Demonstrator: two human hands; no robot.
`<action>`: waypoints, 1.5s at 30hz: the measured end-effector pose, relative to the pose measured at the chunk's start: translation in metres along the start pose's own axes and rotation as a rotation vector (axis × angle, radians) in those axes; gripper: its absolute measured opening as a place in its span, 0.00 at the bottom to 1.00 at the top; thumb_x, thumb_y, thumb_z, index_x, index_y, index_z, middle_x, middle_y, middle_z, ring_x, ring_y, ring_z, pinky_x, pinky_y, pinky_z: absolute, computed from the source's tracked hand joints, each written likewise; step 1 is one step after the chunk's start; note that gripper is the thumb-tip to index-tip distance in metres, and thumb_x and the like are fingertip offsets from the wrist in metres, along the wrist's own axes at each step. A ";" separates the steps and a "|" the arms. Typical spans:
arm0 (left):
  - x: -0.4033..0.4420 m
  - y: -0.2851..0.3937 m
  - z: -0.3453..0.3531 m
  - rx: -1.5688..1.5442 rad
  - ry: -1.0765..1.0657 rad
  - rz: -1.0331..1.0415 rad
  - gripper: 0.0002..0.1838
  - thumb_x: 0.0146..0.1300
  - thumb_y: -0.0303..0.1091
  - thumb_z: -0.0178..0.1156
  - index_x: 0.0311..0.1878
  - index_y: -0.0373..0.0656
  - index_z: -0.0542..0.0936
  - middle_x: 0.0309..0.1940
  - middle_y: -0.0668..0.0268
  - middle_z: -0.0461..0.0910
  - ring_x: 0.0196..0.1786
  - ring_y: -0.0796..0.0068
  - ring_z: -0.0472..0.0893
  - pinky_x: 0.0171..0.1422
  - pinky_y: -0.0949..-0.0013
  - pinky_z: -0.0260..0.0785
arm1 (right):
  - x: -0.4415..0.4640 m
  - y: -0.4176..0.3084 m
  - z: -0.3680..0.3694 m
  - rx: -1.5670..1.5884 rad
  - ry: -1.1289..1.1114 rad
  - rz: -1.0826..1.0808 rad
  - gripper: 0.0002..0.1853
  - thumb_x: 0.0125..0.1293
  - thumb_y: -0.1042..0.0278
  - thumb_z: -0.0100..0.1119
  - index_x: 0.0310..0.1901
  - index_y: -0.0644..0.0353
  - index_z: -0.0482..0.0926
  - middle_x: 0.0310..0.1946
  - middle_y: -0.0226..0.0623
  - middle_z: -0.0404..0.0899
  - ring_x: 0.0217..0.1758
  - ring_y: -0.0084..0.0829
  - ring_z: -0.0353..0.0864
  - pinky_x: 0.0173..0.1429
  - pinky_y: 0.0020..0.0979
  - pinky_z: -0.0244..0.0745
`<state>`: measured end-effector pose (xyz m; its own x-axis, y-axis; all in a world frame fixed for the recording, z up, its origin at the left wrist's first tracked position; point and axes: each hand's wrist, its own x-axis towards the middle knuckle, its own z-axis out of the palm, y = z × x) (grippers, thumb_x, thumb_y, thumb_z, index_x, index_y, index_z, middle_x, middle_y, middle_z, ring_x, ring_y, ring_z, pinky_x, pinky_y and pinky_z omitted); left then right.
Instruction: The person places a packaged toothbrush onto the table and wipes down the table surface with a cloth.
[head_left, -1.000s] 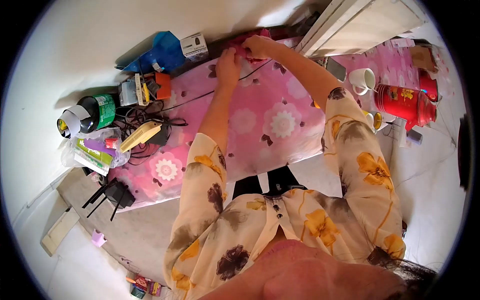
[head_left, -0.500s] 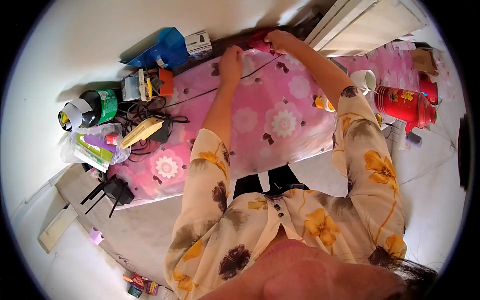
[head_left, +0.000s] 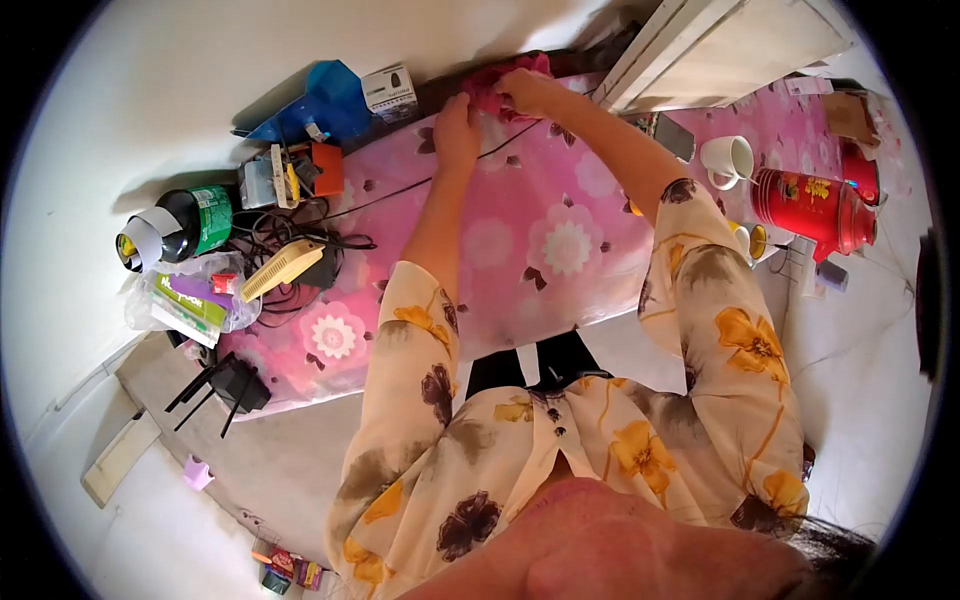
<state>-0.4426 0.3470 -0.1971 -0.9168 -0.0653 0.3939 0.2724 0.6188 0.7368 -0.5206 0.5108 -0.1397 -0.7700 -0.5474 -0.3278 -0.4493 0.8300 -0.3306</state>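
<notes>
My right hand (head_left: 528,93) is closed on a crumpled dark pink cloth (head_left: 487,92) at the back edge of the table. The cloth bunches around its fingers and spreads along the edge. Just left of it, my left hand (head_left: 457,128) is curled closed at the same edge, its fingertips close to the cloth. Whatever the left fingers may grip is hidden. Beneath both arms lies a pink flowered table cover (head_left: 490,240) with a glossy surface. A thin black cable (head_left: 400,187) crosses it, passing below the hands.
A Philips box (head_left: 390,92) and a blue plastic holder (head_left: 325,105) stand at the back left. Tangled cables (head_left: 290,230), a dark jar (head_left: 195,220) and a router (head_left: 240,385) fill the left end. A white mug (head_left: 727,160) and red thermos (head_left: 805,205) are on the right.
My right hand has moved left along the back edge with the cloth, closer to my left hand. The left hand has barely moved. A dark flat object beside the right arm shows more now.
</notes>
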 end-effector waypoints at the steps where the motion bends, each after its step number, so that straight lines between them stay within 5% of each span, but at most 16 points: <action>1: 0.003 0.006 -0.005 -0.094 -0.083 -0.100 0.04 0.63 0.28 0.58 0.40 0.40 0.76 0.37 0.51 0.78 0.42 0.46 0.79 0.44 0.50 0.70 | 0.000 0.012 0.005 0.001 0.067 -0.013 0.17 0.58 0.67 0.61 0.51 0.58 0.82 0.47 0.47 0.83 0.54 0.48 0.82 0.56 0.45 0.79; 8: 0.006 -0.005 0.002 -0.083 -0.093 -0.146 0.03 0.64 0.28 0.57 0.40 0.43 0.78 0.37 0.54 0.79 0.41 0.47 0.79 0.44 0.51 0.71 | -0.007 0.050 -0.034 -0.207 -0.224 0.202 0.19 0.60 0.68 0.63 0.53 0.58 0.82 0.49 0.50 0.82 0.54 0.47 0.82 0.53 0.47 0.78; 10: 0.006 -0.001 0.001 -0.102 -0.093 -0.170 0.03 0.64 0.28 0.57 0.40 0.43 0.77 0.37 0.54 0.79 0.41 0.46 0.79 0.45 0.51 0.71 | -0.006 0.048 -0.021 0.137 -0.175 0.134 0.18 0.60 0.73 0.60 0.53 0.58 0.81 0.47 0.52 0.82 0.49 0.50 0.84 0.50 0.48 0.79; 14: 0.005 0.000 0.002 -0.022 -0.037 -0.112 0.03 0.64 0.28 0.57 0.40 0.43 0.77 0.36 0.54 0.79 0.42 0.46 0.79 0.46 0.50 0.71 | 0.009 0.021 0.020 -0.004 0.110 -0.169 0.16 0.59 0.75 0.59 0.51 0.59 0.82 0.45 0.50 0.82 0.47 0.51 0.84 0.50 0.47 0.79; 17: 0.006 0.000 -0.001 -0.103 -0.104 -0.136 0.04 0.63 0.28 0.57 0.40 0.42 0.77 0.36 0.53 0.79 0.42 0.45 0.79 0.46 0.50 0.70 | 0.009 0.032 0.030 0.057 0.014 0.008 0.16 0.59 0.73 0.60 0.50 0.58 0.82 0.46 0.48 0.81 0.51 0.50 0.81 0.54 0.46 0.78; 20: 0.005 0.001 -0.004 -0.118 -0.125 -0.154 0.04 0.64 0.28 0.57 0.41 0.43 0.78 0.38 0.53 0.79 0.42 0.45 0.79 0.45 0.51 0.70 | -0.008 0.049 0.012 -0.124 0.124 -0.051 0.18 0.58 0.73 0.60 0.52 0.56 0.81 0.47 0.48 0.80 0.55 0.49 0.79 0.58 0.45 0.76; 24: -0.005 0.011 -0.012 -0.084 -0.149 -0.113 0.05 0.63 0.28 0.58 0.42 0.43 0.78 0.40 0.55 0.79 0.43 0.47 0.79 0.45 0.52 0.71 | -0.045 0.034 -0.040 0.036 0.256 0.173 0.22 0.59 0.71 0.58 0.57 0.51 0.77 0.48 0.47 0.81 0.57 0.50 0.78 0.59 0.46 0.75; 28: -0.023 0.027 -0.018 0.151 -0.122 0.068 0.15 0.57 0.27 0.61 0.49 0.40 0.78 0.47 0.56 0.78 0.48 0.51 0.78 0.53 0.51 0.70 | -0.030 0.048 -0.013 0.032 0.316 0.292 0.23 0.64 0.64 0.55 0.62 0.48 0.74 0.47 0.47 0.81 0.59 0.53 0.76 0.59 0.48 0.75; 32: -0.030 0.036 -0.021 0.255 -0.108 0.130 0.24 0.52 0.27 0.62 0.55 0.36 0.76 0.52 0.55 0.75 0.54 0.52 0.75 0.60 0.50 0.67 | 0.034 0.090 0.052 -0.336 0.141 -0.159 0.17 0.64 0.64 0.54 0.53 0.58 0.80 0.42 0.54 0.81 0.57 0.56 0.78 0.54 0.48 0.79; 33: -0.030 0.036 -0.021 0.254 -0.116 0.126 0.24 0.52 0.27 0.62 0.55 0.36 0.76 0.52 0.55 0.75 0.54 0.52 0.75 0.60 0.50 0.67 | 0.048 0.074 0.061 -0.231 0.191 0.052 0.16 0.62 0.65 0.55 0.49 0.60 0.82 0.46 0.53 0.82 0.53 0.54 0.82 0.52 0.49 0.81; 36: -0.022 0.034 -0.018 0.274 -0.138 0.094 0.24 0.52 0.25 0.61 0.56 0.36 0.76 0.53 0.54 0.75 0.56 0.52 0.74 0.60 0.51 0.67 | 0.042 0.000 0.017 -0.235 -0.067 0.087 0.16 0.59 0.65 0.56 0.47 0.60 0.84 0.47 0.52 0.83 0.50 0.52 0.84 0.52 0.49 0.81; 40: -0.020 0.022 -0.016 0.235 -0.180 0.042 0.24 0.53 0.22 0.59 0.56 0.39 0.77 0.54 0.56 0.75 0.56 0.51 0.74 0.61 0.51 0.67 | 0.054 0.028 0.017 -0.192 -0.101 -0.012 0.16 0.57 0.61 0.58 0.41 0.63 0.86 0.46 0.51 0.85 0.51 0.49 0.85 0.52 0.47 0.81; 45: -0.031 0.013 -0.016 0.142 -0.129 0.063 0.23 0.53 0.21 0.57 0.55 0.42 0.77 0.54 0.59 0.75 0.56 0.51 0.74 0.62 0.50 0.66 | 0.025 0.021 -0.025 -0.174 -0.177 0.237 0.18 0.56 0.59 0.56 0.34 0.66 0.86 0.40 0.54 0.85 0.47 0.51 0.85 0.52 0.45 0.81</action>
<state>-0.4063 0.3447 -0.1913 -0.9317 0.0723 0.3561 0.2949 0.7230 0.6248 -0.5604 0.5174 -0.1326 -0.7786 -0.3348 -0.5307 -0.3499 0.9337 -0.0757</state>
